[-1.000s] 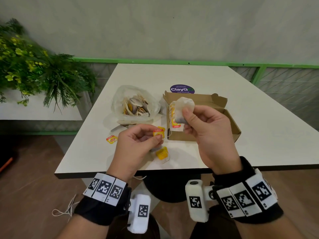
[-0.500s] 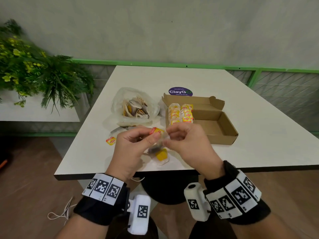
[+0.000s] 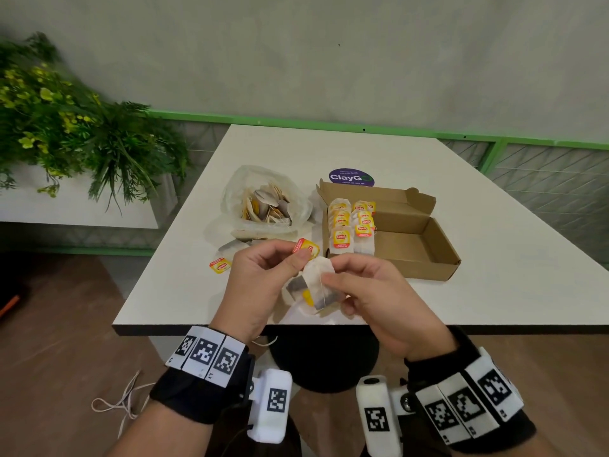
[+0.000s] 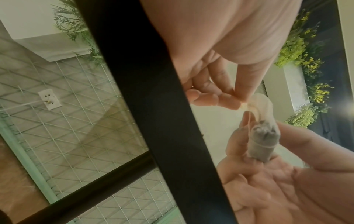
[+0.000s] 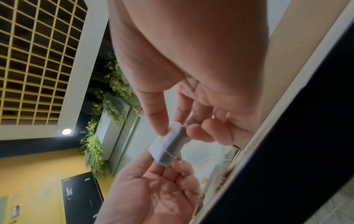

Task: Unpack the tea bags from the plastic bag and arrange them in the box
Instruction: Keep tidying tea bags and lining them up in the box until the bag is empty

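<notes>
Above the table's near edge, my left hand (image 3: 301, 258) pinches the yellow and red tag (image 3: 306, 248) of a tea bag (image 3: 318, 282). My right hand (image 3: 326, 273) pinches that bag's white pouch, with the string running down its face. The right wrist view shows the pouch (image 5: 168, 150) between thumb and fingers. The open cardboard box (image 3: 425, 252) stands just behind, with two rows of tagged tea bags (image 3: 351, 222) at its left end. The clear plastic bag (image 3: 237, 189) to the box's left holds several more tea bags.
A loose tagged bag (image 3: 220, 265) and another tea bag (image 3: 235, 245) lie on the white table (image 3: 510, 258) left of my hands. One more lies under my hands near the edge. A purple sticker (image 3: 351, 177) sits behind the box. Plants (image 3: 82, 133) stand to the left.
My right hand put the tea bag it held into the box, came back to my left hand and took hold of the pouch hanging from the tag there.
</notes>
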`<state>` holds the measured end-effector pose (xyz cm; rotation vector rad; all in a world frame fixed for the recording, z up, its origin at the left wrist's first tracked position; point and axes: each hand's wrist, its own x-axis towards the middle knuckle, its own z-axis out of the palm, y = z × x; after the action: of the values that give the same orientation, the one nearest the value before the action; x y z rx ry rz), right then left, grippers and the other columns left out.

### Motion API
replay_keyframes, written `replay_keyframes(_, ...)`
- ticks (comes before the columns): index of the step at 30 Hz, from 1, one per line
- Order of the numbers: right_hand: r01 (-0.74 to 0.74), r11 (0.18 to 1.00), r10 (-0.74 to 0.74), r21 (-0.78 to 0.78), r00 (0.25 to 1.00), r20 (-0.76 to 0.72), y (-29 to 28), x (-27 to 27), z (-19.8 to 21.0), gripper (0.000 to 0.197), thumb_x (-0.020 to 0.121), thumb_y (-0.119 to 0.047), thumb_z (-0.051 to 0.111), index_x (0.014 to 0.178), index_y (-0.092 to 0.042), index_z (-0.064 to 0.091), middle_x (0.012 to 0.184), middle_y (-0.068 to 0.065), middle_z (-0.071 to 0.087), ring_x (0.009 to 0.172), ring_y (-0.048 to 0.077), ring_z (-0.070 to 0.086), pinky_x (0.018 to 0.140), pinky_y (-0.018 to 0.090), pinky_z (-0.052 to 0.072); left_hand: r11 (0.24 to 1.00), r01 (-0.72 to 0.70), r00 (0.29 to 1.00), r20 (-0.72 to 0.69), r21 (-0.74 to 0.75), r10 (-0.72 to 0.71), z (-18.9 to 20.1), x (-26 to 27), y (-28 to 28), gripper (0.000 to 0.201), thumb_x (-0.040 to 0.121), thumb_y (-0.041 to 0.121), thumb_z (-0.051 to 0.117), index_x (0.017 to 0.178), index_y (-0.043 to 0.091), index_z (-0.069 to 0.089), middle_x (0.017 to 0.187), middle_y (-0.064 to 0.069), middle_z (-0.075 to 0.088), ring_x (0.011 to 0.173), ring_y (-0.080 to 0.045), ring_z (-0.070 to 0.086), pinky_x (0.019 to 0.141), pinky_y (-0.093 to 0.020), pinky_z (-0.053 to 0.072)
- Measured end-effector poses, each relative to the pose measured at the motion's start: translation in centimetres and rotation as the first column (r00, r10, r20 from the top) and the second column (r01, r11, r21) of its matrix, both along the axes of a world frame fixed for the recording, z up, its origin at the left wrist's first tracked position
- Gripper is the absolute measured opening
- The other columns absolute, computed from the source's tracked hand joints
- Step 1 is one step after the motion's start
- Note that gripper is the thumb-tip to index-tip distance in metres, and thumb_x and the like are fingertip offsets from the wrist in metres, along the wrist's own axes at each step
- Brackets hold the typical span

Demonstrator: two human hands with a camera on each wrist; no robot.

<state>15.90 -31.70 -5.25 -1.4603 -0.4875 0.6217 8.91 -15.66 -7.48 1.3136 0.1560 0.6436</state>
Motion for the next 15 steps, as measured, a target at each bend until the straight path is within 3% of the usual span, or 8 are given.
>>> replay_keyframes(3,-0.011,0.998,0.008,0.061,0.999,0.048,0.02,-0.40,0.21,0.012,0.093,0.000,0.064,0.101,0.006,0.071,0.072,0.004,0.071,0.055,0.007,0.058,0.050,0.016,0.040,1.000,0.018,1.000,0.006,-0.007,-0.018,0.03,-0.08,0.12,0.004,0.075,0.023,0.080,0.074,0.019,0.080,0.065,0.001,0.067,0.060,-0.008,0.055,0.062,-0.020,0.046)
replay_keyframes(5,-0.011,0.996,0.001,0.086,0.992,0.124,0.00,-0.64,0.19,0.014,0.093,0.001,0.063,0.101,0.009,0.070,0.073,0.003,0.073,0.058,0.002,0.063,0.054,0.011,0.046,0.999,0.033,0.999,0.001,-0.006,-0.033,-0.19,0.03,0.31,0.009,0.080,0.017,0.081,0.072,0.019,0.078,0.062,0.002,0.061,0.059,-0.009,0.050,0.062,-0.021,0.043)
replay_keyframes(8,0.011,0.999,-0.023,0.044,0.956,0.294,0.10,-0.76,0.04,0.011,0.092,-0.006,0.068,0.100,-0.001,0.075,0.086,0.008,0.076,0.072,0.010,0.065,0.069,0.020,0.053,0.996,0.088,0.996,-0.005,-0.025,-0.088,-0.30,0.10,0.49,0.019,0.083,0.017,0.068,0.065,0.018,0.073,0.060,0.000,0.055,0.058,-0.010,0.045,0.059,-0.021,0.041)
replay_keyframes(12,0.045,0.999,-0.046,0.010,0.909,0.415,0.32,-0.67,-0.08,0.008,0.091,-0.010,0.071,0.096,-0.012,0.077,0.089,0.003,0.076,0.084,0.036,0.062,0.078,0.044,0.054,0.983,0.181,0.983,-0.004,-0.027,-0.181,0.02,-0.01,0.39,0.022,0.081,0.012,0.062,0.061,0.015,0.070,0.059,0.000,0.053,0.055,-0.008,0.046,0.054,-0.017,0.042)
replay_keyframes(15,0.075,0.996,-0.085,0.042,0.897,0.435,0.74,-0.57,-0.33,0.010,0.090,-0.010,0.072,0.097,-0.016,0.076,0.089,0.000,0.076,0.085,0.036,0.062,0.075,0.040,0.053,0.982,0.190,0.981,-0.027,-0.015,-0.191,-0.06,0.10,0.47,0.020,0.080,0.013,0.061,0.061,0.015,0.068,0.061,-0.004,0.050,0.059,-0.011,0.044,0.056,-0.019,0.040)
